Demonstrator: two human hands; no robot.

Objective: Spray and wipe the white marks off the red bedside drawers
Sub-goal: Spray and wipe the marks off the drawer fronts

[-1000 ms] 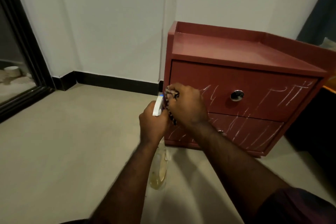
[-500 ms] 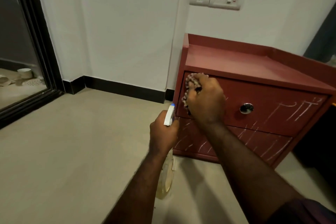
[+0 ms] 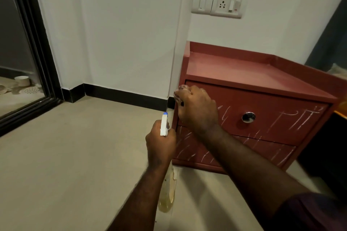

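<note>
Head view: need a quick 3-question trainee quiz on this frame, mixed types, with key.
1. True or false: the left hand grips the spray bottle.
2. Where on the upper drawer does the right hand hold the cloth? A) top left corner B) bottom right corner C) middle
3. Fill in: white marks show on ___ drawer fronts (one/both).

Key: 1 true; 2 A; 3 both.
</note>
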